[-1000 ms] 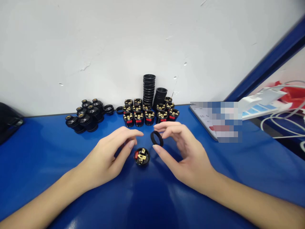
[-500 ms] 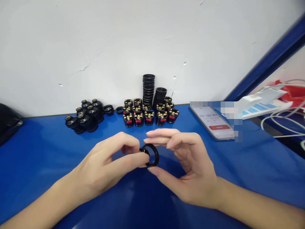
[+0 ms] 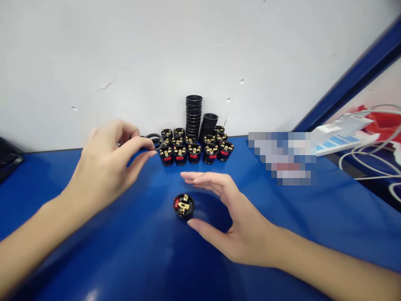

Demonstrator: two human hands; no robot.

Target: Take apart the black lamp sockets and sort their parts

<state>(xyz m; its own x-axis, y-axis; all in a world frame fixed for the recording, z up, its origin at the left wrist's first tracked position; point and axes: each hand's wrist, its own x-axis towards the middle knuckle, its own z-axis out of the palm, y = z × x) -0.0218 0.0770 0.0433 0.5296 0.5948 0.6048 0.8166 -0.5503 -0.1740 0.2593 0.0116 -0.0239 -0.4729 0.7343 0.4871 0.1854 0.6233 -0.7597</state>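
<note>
My left hand [image 3: 115, 152] is raised over the left side of the blue table, thumb and fingertips pinched on a black ring [image 3: 161, 143]. The ring sits just left of the rows of sockets, and the hand hides whatever lies behind it. Below, a single black lamp socket [image 3: 184, 205] with brass contacts and a red switch tab stands upright on the table. My right hand [image 3: 222, 221] is curved open beside that socket, fingers behind it and thumb in front. The thumb tip is very close to its base; I cannot tell if they touch.
Several similar sockets [image 3: 194, 154] stand in rows near the wall. Behind them rise a tall stack of black rings [image 3: 194, 115] and a shorter stack [image 3: 209, 125]. A blurred-out phone [image 3: 275, 156], a white power strip [image 3: 338, 140] and cables lie at right. A black object [image 3: 9, 161] is far left.
My left hand has moved left and away with the black ring. The socket now stands uncovered on the table. My right hand has shifted slightly left and stays open.
</note>
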